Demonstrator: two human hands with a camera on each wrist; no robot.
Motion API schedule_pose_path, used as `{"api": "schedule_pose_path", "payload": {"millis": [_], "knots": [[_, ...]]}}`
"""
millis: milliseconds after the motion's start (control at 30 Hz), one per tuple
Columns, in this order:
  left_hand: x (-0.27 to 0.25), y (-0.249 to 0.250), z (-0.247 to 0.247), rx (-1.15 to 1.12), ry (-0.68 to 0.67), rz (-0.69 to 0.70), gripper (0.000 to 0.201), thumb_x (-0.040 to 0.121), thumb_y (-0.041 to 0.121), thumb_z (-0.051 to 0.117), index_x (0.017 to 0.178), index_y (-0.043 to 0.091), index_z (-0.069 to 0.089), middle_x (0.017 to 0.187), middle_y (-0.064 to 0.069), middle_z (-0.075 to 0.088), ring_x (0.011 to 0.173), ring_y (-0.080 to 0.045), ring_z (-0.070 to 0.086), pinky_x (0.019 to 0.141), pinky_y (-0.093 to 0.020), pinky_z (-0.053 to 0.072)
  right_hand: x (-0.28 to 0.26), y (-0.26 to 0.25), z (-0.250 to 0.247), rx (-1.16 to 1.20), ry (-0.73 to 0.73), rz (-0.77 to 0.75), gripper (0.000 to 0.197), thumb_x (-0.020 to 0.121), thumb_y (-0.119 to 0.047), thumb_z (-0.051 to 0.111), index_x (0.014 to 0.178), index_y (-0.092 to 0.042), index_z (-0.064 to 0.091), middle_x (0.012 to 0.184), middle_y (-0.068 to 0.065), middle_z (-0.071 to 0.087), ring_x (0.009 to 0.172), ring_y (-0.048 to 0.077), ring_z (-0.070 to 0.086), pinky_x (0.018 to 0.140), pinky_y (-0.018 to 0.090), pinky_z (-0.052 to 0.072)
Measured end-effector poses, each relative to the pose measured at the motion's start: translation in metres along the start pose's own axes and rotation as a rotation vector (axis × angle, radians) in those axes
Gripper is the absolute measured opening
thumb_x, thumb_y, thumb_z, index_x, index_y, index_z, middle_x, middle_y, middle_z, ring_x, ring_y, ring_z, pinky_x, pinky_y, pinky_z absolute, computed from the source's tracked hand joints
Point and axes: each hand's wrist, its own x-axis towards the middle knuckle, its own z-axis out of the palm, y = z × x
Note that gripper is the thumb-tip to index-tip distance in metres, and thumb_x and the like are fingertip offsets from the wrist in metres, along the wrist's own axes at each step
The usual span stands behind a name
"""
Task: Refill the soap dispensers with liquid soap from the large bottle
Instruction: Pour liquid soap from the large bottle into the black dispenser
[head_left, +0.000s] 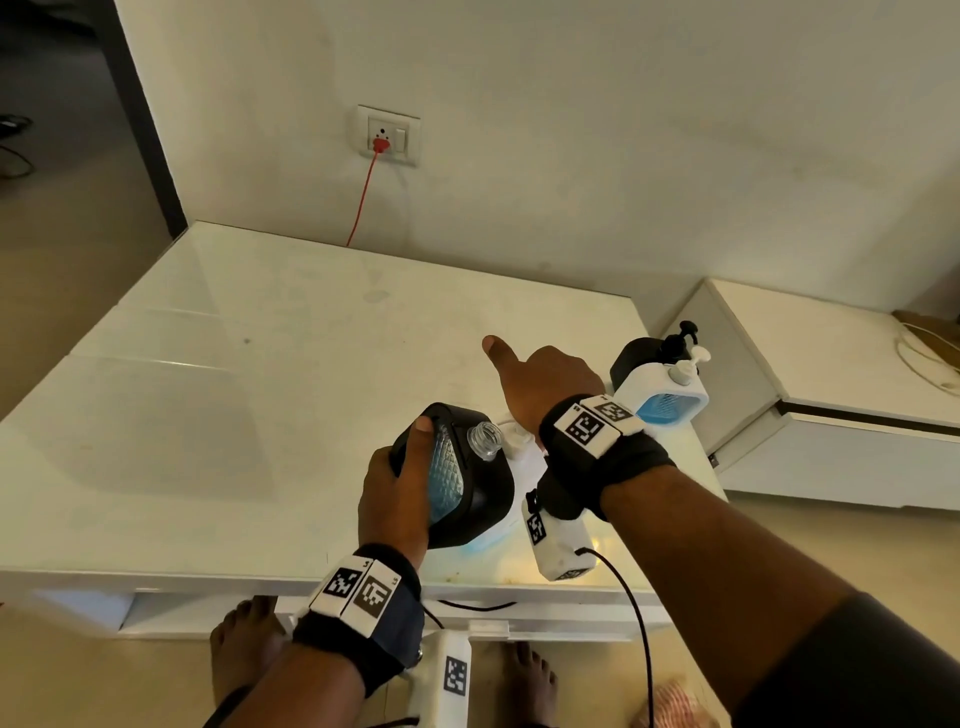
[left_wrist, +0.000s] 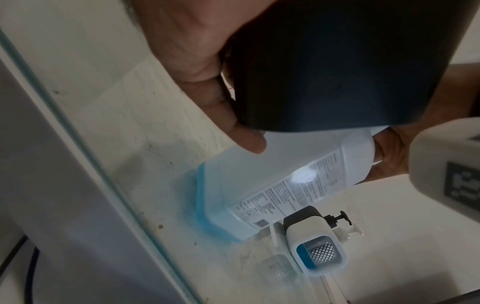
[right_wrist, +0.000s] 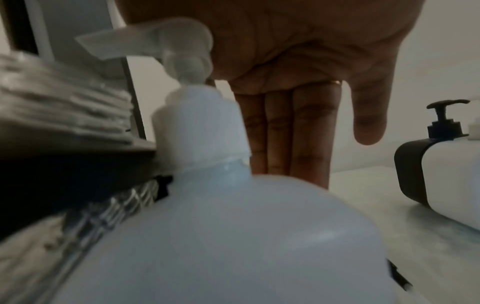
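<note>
Head view: at lower centre the left hand (head_left: 395, 499) grips a black dispenser (head_left: 457, 478), tilted, its clear threaded neck (head_left: 485, 440) uncapped. The right hand (head_left: 540, 382) hovers with straight fingers above the large bottle (head_left: 519, 447), which it mostly hides. Right of centre, a white dispenser (head_left: 662, 395) stands against another black dispenser (head_left: 636, 358) near the glossy white worktop (head_left: 234, 389) edge. A red cable (head_left: 363, 192) hangs from a wall socket (head_left: 388, 135).

Left wrist view: the translucent bottle stands on the worktop, printed label (left_wrist: 298, 185) facing the camera.

Right wrist view: relaxed fingers (right_wrist: 285, 127) hang behind the bottle's white pump (right_wrist: 187, 61), holding nothing.
</note>
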Motion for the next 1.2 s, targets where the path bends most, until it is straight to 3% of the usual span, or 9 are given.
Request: {"api": "schedule_pose_path", "payload": {"millis": [167, 367, 567, 667, 767, 900, 967, 1133, 1200], "knots": [[-0.002, -0.001, 0.001, -0.006, -0.011, 0.007, 0.095, 0.067, 0.091, 0.048, 0.124, 0.017, 0.065, 0.113, -0.005, 0.071, 0.102, -0.025, 0.068, 0.094, -0.045, 0.057, -0.002, 0.002, 0.008, -0.018, 0.078, 0.004, 0.064, 0.090, -0.075, 0.033, 0.068, -0.017, 0.049, 0.071, 0.002, 0.055, 0.077, 0.026, 0.056, 0.071, 0.035, 0.039], [-0.003, 0.000, 0.001, 0.001, -0.012, 0.021, 0.102, 0.060, 0.098, 0.045, 0.122, 0.020, 0.066, 0.112, -0.005, 0.072, 0.102, -0.026, 0.069, 0.094, -0.047, 0.058, -0.004, -0.001, 0.006, -0.036, 0.053, 0.012, 0.063, 0.090, -0.076, 0.031, 0.069, -0.019, 0.048, 0.072, 0.001, 0.054, 0.080, 0.026, 0.058, 0.079, 0.037, 0.046], [-0.003, 0.000, 0.002, -0.010, -0.007, -0.003, 0.076, 0.085, 0.081, 0.052, 0.125, 0.017, 0.061, 0.114, -0.007, 0.069, 0.101, -0.026, 0.066, 0.083, -0.037, 0.053, 0.002, -0.001, 0.001, -0.003, -0.022, 0.036, 0.066, 0.087, -0.080, 0.027, 0.074, -0.021, 0.053, 0.096, 0.008, 0.067, 0.090, 0.031, 0.062, 0.091, 0.043, 0.049], [-0.003, 0.000, 0.000, 0.006, -0.010, 0.006, 0.090, 0.074, 0.092, 0.052, 0.124, 0.018, 0.063, 0.113, -0.005, 0.070, 0.101, -0.025, 0.068, 0.084, -0.038, 0.055, -0.002, 0.001, 0.003, -0.006, 0.010, 0.043, 0.064, 0.088, -0.078, 0.029, 0.077, -0.019, 0.052, 0.091, 0.005, 0.063, 0.090, 0.029, 0.059, 0.090, 0.042, 0.047], [-0.006, -0.001, 0.000, 0.004, -0.009, 0.023, 0.101, 0.060, 0.097, 0.044, 0.122, 0.020, 0.065, 0.112, -0.004, 0.071, 0.102, -0.026, 0.068, 0.095, -0.047, 0.057, -0.009, 0.001, 0.002, -0.037, 0.043, 0.033, 0.056, 0.094, -0.070, 0.031, 0.080, -0.018, 0.048, 0.084, 0.003, 0.054, 0.084, 0.027, 0.053, 0.084, 0.038, 0.043], [-0.006, 0.000, 0.001, 0.001, -0.002, 0.026, 0.096, 0.068, 0.096, 0.048, 0.123, 0.019, 0.064, 0.112, -0.004, 0.071, 0.101, -0.025, 0.068, 0.093, -0.045, 0.056, -0.012, 0.001, 0.004, -0.047, 0.081, 0.019, 0.052, 0.096, -0.065, 0.031, 0.081, -0.018, 0.047, 0.095, 0.007, 0.063, 0.092, 0.029, 0.058, 0.093, 0.042, 0.045], [-0.006, 0.000, 0.000, 0.013, -0.011, 0.041, 0.110, 0.057, 0.105, 0.043, 0.122, 0.020, 0.066, 0.111, -0.004, 0.072, 0.101, -0.026, 0.069, 0.094, -0.047, 0.056, -0.013, 0.001, 0.004, -0.051, 0.078, 0.017, 0.051, 0.096, -0.065, 0.031, 0.082, -0.019, 0.046, 0.102, 0.008, 0.065, 0.097, 0.030, 0.059, 0.095, 0.043, 0.045], [-0.008, 0.002, -0.001, 0.014, -0.011, 0.038, 0.118, 0.050, 0.108, 0.041, 0.126, 0.019, 0.064, 0.114, -0.006, 0.072, 0.103, -0.028, 0.069, 0.096, -0.051, 0.057, -0.003, -0.002, 0.000, -0.018, -0.037, 0.063, 0.066, 0.089, -0.075, 0.032, 0.097, -0.016, 0.061, 0.103, 0.007, 0.065, 0.096, 0.031, 0.060, 0.092, 0.042, 0.047], [-0.009, 0.004, 0.000, 0.010, -0.017, 0.041, 0.113, 0.056, 0.104, 0.044, 0.126, 0.018, 0.064, 0.114, -0.007, 0.071, 0.103, -0.028, 0.068, 0.093, -0.047, 0.057, 0.001, -0.001, 0.000, -0.025, -0.054, 0.066, 0.063, 0.089, -0.074, 0.034, 0.089, -0.015, 0.059, 0.101, 0.007, 0.065, 0.094, 0.031, 0.061, 0.087, 0.039, 0.047]]}}
